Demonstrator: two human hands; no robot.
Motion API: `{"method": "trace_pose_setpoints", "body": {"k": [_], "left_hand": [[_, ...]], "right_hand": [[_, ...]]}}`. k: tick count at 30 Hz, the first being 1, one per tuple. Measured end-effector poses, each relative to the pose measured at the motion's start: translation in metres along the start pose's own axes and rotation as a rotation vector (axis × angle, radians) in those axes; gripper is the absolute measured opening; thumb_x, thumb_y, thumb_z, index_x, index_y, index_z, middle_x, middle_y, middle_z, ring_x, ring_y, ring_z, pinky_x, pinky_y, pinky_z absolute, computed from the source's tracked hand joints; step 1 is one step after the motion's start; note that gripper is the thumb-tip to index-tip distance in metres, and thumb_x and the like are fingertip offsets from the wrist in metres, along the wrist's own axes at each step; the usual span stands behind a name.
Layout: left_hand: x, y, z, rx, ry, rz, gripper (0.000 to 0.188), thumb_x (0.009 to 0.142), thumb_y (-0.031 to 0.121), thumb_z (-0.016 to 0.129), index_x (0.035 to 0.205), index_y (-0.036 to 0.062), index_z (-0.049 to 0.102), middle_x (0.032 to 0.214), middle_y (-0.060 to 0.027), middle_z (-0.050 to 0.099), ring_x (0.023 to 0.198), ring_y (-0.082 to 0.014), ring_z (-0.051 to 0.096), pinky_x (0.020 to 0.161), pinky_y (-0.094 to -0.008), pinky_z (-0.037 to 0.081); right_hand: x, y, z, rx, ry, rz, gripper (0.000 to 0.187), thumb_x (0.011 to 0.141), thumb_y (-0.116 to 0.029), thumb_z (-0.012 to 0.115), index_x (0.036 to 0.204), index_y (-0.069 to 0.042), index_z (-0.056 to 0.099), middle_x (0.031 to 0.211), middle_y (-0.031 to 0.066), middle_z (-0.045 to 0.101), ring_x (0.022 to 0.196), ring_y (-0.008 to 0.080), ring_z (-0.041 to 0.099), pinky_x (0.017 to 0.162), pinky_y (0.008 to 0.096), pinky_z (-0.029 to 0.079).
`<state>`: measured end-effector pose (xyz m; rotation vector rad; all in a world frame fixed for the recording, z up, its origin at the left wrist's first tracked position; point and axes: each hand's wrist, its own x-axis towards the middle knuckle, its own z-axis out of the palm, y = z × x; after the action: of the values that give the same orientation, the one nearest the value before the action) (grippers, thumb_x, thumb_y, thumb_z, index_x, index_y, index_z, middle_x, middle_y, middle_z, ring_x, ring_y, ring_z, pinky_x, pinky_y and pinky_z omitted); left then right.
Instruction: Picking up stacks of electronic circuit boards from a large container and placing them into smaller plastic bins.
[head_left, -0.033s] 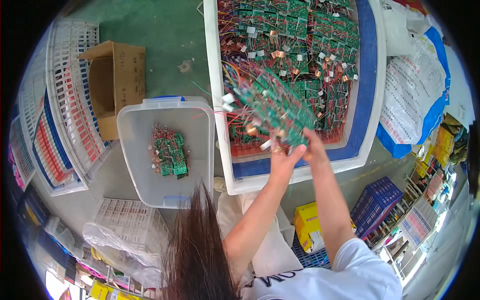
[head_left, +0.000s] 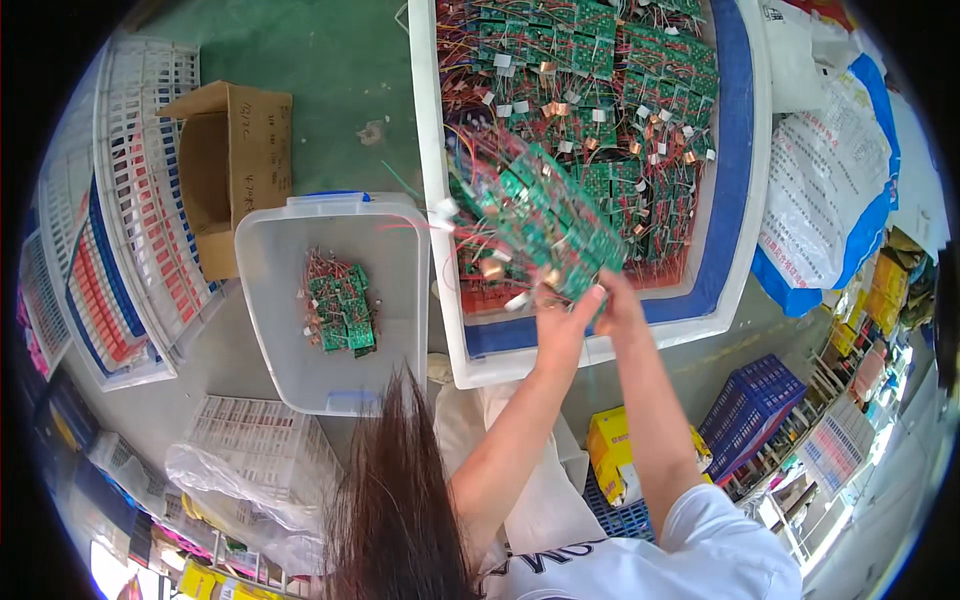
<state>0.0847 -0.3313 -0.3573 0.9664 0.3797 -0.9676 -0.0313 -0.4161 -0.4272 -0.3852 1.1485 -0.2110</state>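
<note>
A bunch of green circuit boards (head_left: 540, 215) with red and coloured wires is lifted over a large white tray (head_left: 436, 250). My left hand (head_left: 560, 322) and my right hand (head_left: 622, 305) both grip its lower end, side by side. The tray has a blue liner and is heaped with many more wired boards (head_left: 620, 90). To its left stands a clear plastic bin (head_left: 265, 300) with a small pile of the same boards (head_left: 340, 305) in it.
An open cardboard box (head_left: 235, 150) lies on the green floor beyond the bin. White slatted crates (head_left: 130, 210) are stacked at the left. Printed sacks (head_left: 830, 180) lie at the right. A yellow box (head_left: 615, 450) and a blue crate (head_left: 760, 410) sit near my body.
</note>
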Motion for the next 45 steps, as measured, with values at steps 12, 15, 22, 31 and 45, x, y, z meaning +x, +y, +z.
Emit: {"method": "trace_pose_setpoints", "body": {"k": [12,15,22,31,45], "left_hand": [[-0.055,0.123,-0.093,0.284,-0.139,-0.536,0.048,0.081,0.003,0.067,0.125,0.0017,0.050,0.110,-0.0087,0.064,0.097,-0.0187,0.063,0.085,-0.0336,0.052],[-0.058,0.158,-0.103,0.317,-0.388,-0.622,0.047,0.082,0.005,0.067,0.125,0.0004,0.050,0.110,-0.0068,0.064,0.098,-0.0175,0.062,0.092,-0.0355,0.047],[-0.091,0.220,-0.204,0.245,-0.245,-0.173,0.098,0.077,0.046,0.072,0.148,0.0050,0.019,0.139,-0.0153,0.040,0.125,-0.0276,0.046,0.101,-0.0426,0.042],[-0.193,0.181,-0.295,-0.299,0.282,0.363,0.092,0.077,0.048,0.070,0.144,0.0049,0.026,0.136,-0.0167,0.044,0.121,-0.0337,0.049,0.098,-0.0501,0.045],[-0.234,0.200,-0.399,-0.374,0.425,0.247,0.053,0.074,-0.006,0.066,0.124,0.0020,0.051,0.117,-0.0124,0.061,0.103,-0.0266,0.062,0.088,-0.0413,0.053]], "right_hand": [[-0.101,-0.040,0.022,0.000,-0.236,0.275,0.060,0.089,-0.033,0.062,0.139,-0.011,0.039,0.133,0.0107,0.052,0.114,0.0249,0.057,0.092,0.0449,0.048],[-0.068,-0.040,0.060,-0.215,-0.187,0.191,0.050,0.087,-0.025,0.065,0.131,-0.009,0.047,0.124,0.0096,0.058,0.107,0.0215,0.060,0.084,0.0395,0.052],[-0.057,0.021,0.174,-0.184,-0.340,-0.055,0.036,0.083,-0.004,0.067,0.117,-0.004,0.054,0.111,0.0060,0.064,0.096,0.0173,0.064,0.081,0.0324,0.054],[-0.060,0.152,0.272,-0.090,-0.525,0.096,0.040,0.085,-0.006,0.064,0.123,-0.008,0.051,0.115,0.0045,0.063,0.104,0.0192,0.061,0.091,0.0361,0.050],[-0.017,0.181,0.299,-0.891,-0.913,0.486,0.065,0.074,-0.016,0.077,0.132,-0.009,0.048,0.121,0.0075,0.059,0.106,0.0226,0.060,0.092,0.0385,0.050]]}}
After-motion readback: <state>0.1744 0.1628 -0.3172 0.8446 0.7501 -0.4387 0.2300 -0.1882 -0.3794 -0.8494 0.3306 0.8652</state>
